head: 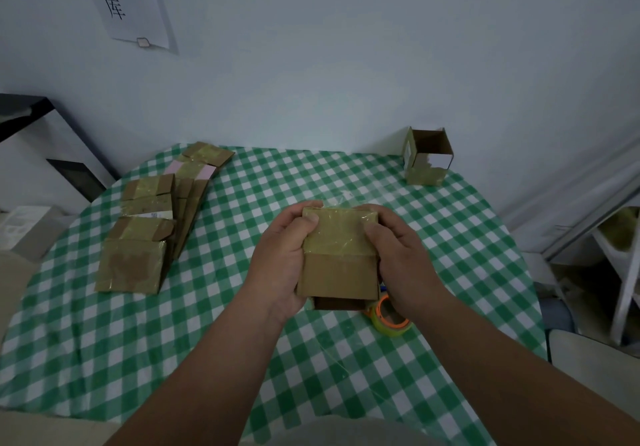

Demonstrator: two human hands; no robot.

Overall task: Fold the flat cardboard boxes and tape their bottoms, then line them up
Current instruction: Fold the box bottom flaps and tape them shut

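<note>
Green-checked tablecloth point(242, 341) against pale wall point(346, 64), paper sign point(131, 2) above.

A green-and-white checked cloth point(467, 237) covers the desk, which stands against a pale wall point(346, 64). A white paper sheet point(131, 2) with large black printed characters hangs on that wall at upper left, a small tab at its lower edge. To the left of the desk stands a black-framed piece of furniture point(41, 127) with white panels, and a pale box-like object point(31, 227) lies low beside it. At the right edge a white frame or rack point(623, 272) leans near the wall.
</note>
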